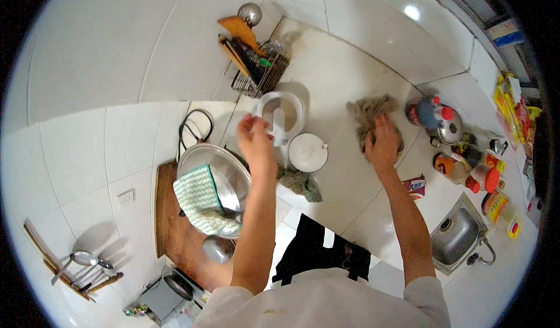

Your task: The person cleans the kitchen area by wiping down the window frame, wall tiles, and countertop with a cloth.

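Note:
My right hand (382,144) presses down on a crumpled brown rag (372,107) on the white tiled counter, its fingers bunched into the cloth. My left hand (255,140) hovers with loosely bent fingers, apart from one another, and nothing visible in them. Just beside it stands a pale plastic container with a handle (296,113); whether the fingertips touch it I cannot tell. A round white container (308,152) is close by, with a second greenish-brown rag (302,185) lying near it at the counter's front edge.
A wire utensil rack (274,74) stands in the back corner. Left, a large metal bowl (198,156) with a green-and-white cloth (198,191) sits on a brown wooden surface (166,211). Bottles and jars (446,164) line the right wall, near a steel sink (458,234).

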A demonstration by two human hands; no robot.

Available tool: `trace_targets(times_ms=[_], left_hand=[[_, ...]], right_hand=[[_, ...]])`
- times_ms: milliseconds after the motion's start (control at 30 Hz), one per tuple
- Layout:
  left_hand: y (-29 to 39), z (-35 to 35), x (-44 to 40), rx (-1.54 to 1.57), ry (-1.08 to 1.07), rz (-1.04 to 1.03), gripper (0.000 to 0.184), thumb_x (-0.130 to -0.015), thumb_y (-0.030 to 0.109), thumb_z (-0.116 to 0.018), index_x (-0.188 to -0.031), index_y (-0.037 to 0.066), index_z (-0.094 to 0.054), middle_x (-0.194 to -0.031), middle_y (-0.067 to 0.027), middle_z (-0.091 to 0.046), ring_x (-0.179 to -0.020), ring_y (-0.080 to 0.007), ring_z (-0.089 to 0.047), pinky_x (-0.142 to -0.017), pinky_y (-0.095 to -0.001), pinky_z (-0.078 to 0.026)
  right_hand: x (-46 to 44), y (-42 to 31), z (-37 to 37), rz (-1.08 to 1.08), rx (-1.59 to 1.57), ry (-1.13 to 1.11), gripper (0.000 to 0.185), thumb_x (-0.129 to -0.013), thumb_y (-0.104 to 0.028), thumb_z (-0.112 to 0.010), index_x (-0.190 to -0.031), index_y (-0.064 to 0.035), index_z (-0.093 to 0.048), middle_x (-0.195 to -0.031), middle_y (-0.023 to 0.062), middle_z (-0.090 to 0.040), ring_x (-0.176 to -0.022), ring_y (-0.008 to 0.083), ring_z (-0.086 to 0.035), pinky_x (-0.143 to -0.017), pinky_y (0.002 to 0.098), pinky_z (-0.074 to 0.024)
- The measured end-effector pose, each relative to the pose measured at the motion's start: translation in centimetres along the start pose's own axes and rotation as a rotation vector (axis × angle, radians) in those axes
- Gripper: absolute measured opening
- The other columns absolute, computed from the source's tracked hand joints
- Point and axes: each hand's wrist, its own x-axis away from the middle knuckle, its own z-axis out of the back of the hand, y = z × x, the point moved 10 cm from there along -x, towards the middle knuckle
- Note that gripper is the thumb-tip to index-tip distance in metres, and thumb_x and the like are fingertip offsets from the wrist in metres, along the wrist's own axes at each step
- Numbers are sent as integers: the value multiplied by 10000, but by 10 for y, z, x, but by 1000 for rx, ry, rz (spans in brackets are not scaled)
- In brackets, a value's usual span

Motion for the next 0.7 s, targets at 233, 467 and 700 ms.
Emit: trace_targets(times_ms=[233, 467, 700], left_hand=[[-18, -7, -105, -226, 74, 223, 518, -941, 314, -696, -1228, -99, -575, -925, -138, -674, -745, -203, -678, -543, -328, -503], [-62, -17, -169, -338, -232, 371, 296, -997, 221, -588, -1054, -61, -656, -743, -171, -738, -584, -200, -676, -457, -317, -497], [-69, -10, -191, -293, -166, 239, 226, -1019, 113, -513, -976, -87, -610, -873, -189, -717, -650, -249, -720, -496, -359, -571]], right_hand=[[53, -15, 17, 165, -95, -125, 589, -847, -224, -687, -1404, -90, -549, -1471, 120, -530, -1330, 369, -511, -1118, 555, -396], [58, -5, 6, 118, -28, -136, 591, -833, -249, -710, -1382, -85, -566, -1480, 110, -533, -1333, 367, -512, -1116, 548, -411], [60, -4, 1, 82, -12, -205, 603, -866, -295, -685, -1418, -90, -555, -1499, 107, -523, -1376, 344, -484, -1164, 519, -385]])
